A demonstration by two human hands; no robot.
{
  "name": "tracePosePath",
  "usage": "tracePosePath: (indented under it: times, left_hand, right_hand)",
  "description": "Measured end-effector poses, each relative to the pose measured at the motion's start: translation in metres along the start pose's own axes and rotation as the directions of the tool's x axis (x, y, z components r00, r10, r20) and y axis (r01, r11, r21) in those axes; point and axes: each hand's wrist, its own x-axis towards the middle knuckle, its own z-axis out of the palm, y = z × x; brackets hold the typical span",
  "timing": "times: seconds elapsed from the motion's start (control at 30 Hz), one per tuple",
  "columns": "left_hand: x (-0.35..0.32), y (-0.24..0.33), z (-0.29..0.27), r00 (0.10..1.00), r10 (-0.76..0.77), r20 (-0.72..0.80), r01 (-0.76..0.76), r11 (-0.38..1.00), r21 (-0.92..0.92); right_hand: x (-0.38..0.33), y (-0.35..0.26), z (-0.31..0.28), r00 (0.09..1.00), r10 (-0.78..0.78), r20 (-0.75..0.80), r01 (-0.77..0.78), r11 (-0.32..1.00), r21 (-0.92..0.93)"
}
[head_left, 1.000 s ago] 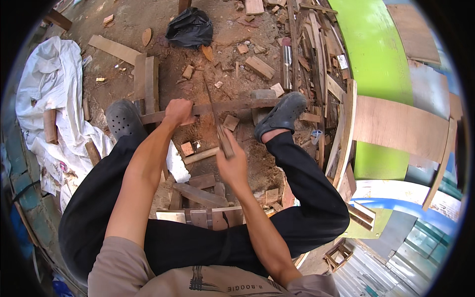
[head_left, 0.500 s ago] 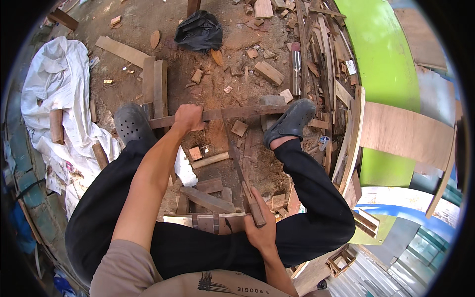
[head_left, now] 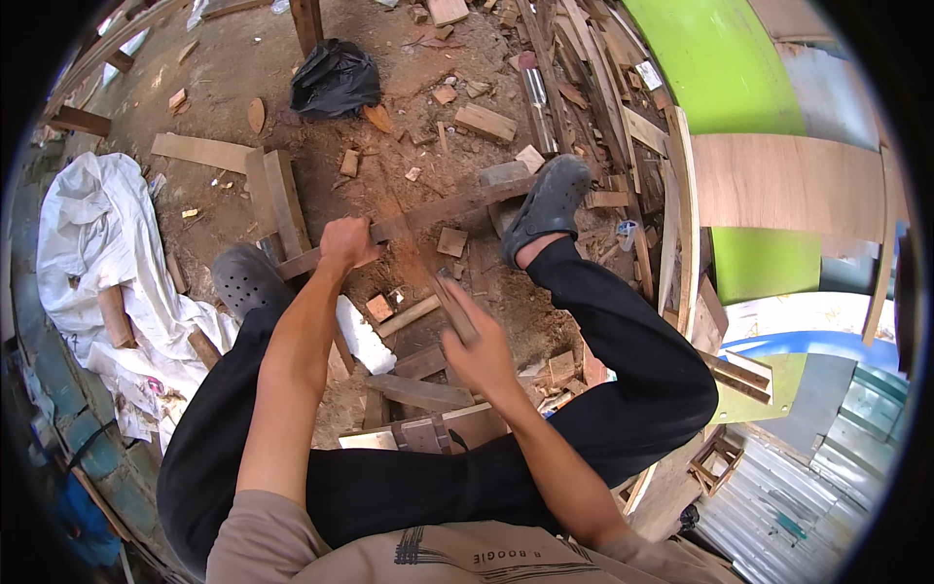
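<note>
A long, narrow wooden strip [head_left: 452, 206] lies crosswise between my feet, its right end by a block. My left hand [head_left: 347, 243] is closed around it left of the middle. In my right hand [head_left: 482, 350] is the wooden handle of a handsaw [head_left: 455, 310], fingers wrapped round it. The saw's blade is smeared by motion and reaches up to the strip just right of my left hand. My left clog [head_left: 248, 279] is at the strip's left end, and my right clog [head_left: 553, 206] presses at its right end.
Offcuts and a white foam piece [head_left: 364, 334] lie on the dirt floor between my legs. A black plastic bag [head_left: 334, 80] sits ahead, and a white sheet [head_left: 97, 234] is at left. Stacked planks [head_left: 593, 88] and a green panel [head_left: 720, 68] stand at right.
My right hand has pushed the saw forward, away from my lap and toward the strip. The left hand keeps its grip on the strip. The whole view has shifted a little.
</note>
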Motion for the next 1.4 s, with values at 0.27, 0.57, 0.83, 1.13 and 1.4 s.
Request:
tracePosePath:
  times: [0.27,0.57,0.83,1.13,1.4]
  left_hand:
    - [-0.003,-0.007,0.001,0.999,-0.040,-0.003,0.040,0.998,-0.038]
    - [-0.003,-0.006,-0.002,0.996,-0.053,0.067,0.053,0.999,-0.007]
    - [-0.004,0.013,0.001,0.999,-0.013,0.034,0.015,0.999,-0.040]
    - [-0.007,-0.014,0.001,0.999,-0.046,0.024,0.046,0.999,-0.008]
    - [-0.003,-0.007,-0.005,0.995,-0.073,0.067,0.076,0.996,-0.044]
  right_hand:
    - [-0.062,-0.019,-0.027,1.000,-0.024,0.014,0.024,0.999,-0.042]
    - [0.008,0.002,0.011,0.994,0.110,-0.016,-0.110,0.994,-0.004]
    - [0.027,0.011,0.010,0.982,0.187,0.007,-0.187,0.982,-0.002]
    - [-0.046,-0.010,-0.021,1.000,-0.008,0.009,0.008,1.000,-0.014]
    - [0.000,-0.002,0.012,0.997,0.071,0.004,-0.071,0.994,-0.086]
